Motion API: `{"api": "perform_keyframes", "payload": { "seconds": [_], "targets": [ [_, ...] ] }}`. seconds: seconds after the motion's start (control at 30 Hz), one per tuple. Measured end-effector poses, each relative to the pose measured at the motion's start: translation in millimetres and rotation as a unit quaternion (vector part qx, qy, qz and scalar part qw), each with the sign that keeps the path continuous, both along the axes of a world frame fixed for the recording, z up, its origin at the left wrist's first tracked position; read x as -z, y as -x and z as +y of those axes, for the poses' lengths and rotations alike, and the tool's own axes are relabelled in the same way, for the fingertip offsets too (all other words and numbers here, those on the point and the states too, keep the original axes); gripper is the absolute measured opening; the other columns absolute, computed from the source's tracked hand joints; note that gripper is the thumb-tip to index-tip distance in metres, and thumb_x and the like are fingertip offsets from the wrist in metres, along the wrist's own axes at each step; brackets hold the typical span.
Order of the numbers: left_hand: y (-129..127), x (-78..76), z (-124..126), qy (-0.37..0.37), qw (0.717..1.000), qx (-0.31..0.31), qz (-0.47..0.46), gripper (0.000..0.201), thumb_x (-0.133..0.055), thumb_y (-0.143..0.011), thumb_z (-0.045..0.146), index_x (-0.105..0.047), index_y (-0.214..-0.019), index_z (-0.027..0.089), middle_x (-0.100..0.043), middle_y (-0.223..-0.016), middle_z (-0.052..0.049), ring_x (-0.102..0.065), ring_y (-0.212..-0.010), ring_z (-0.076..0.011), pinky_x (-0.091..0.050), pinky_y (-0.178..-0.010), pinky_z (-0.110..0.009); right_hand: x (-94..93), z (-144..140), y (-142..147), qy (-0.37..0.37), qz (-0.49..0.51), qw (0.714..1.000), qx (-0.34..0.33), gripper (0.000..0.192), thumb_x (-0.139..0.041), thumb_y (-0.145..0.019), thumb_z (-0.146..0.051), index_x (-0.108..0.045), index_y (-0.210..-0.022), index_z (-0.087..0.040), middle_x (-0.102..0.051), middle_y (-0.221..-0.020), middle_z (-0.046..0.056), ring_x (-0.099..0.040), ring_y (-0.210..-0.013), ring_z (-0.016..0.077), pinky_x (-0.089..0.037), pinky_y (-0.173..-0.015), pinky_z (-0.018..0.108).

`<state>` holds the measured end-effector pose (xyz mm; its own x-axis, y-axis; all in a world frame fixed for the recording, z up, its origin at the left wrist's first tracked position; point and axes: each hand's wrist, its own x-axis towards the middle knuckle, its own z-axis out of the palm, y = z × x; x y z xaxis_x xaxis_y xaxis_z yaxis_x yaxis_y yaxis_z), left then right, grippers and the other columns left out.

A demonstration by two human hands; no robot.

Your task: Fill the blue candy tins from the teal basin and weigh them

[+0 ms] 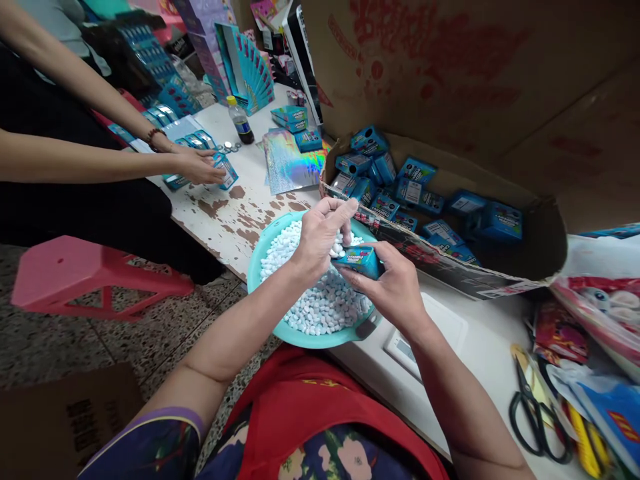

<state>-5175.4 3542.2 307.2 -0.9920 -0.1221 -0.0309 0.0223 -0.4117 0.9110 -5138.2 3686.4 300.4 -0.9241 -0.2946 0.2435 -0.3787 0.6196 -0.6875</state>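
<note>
My right hand (395,283) grips a small blue candy box (361,260) over a teal bowl (263,248) heaped with small white candies (320,307). My left hand (323,233) hovers over the bowl, its fingers pinched on a few candies at the open end of the box. The bowl rests on a white scale (440,327) at the table's near edge.
A cardboard carton (500,267) holding several blue boxes lies behind the bowl. Another person's hands (200,163) handle a blue box at the left. A dark bottle (240,120), holographic sheets (290,163), scissors (533,407) and a pink stool (90,273) are around.
</note>
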Motion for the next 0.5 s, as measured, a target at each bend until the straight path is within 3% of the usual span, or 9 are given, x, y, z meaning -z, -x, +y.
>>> {"api": "perform_keyframes", "payload": {
  "seconds": [0.2, 0.5],
  "targets": [
    [1.7, -4.1, 2.2, -0.014, 1.0, -0.011, -0.007, 0.042, -0.066, -0.077, 0.06, -0.057, -0.074, 0.019, -0.048, -0.046, 0.006, -0.05, -0.042, -0.0077, -0.04, -0.046, -0.021, 0.2, 1.0, 0.2, 0.046, 0.013, 0.999, 0.003, 0.028, -0.074, -0.077, -0.038, -0.066, -0.098, -0.023, -0.067, -0.093, 0.002, -0.063, -0.085, 0.0191, -0.046, -0.075, 0.029],
    [-0.5, -8.4, 7.6, 0.006, 0.999, -0.04, 0.005, 0.037, -0.067, -0.08, 0.054, -0.056, -0.072, 0.019, -0.051, -0.051, 0.005, -0.051, -0.044, -0.0073, -0.042, -0.049, -0.021, 5.3, 0.6, 0.4, 0.057, 0.007, 0.998, 0.019, 0.03, -0.073, -0.076, -0.037, -0.064, -0.102, -0.024, -0.07, -0.101, 0.003, -0.065, -0.089, 0.0208, -0.049, -0.081, 0.033]
  ]
}}
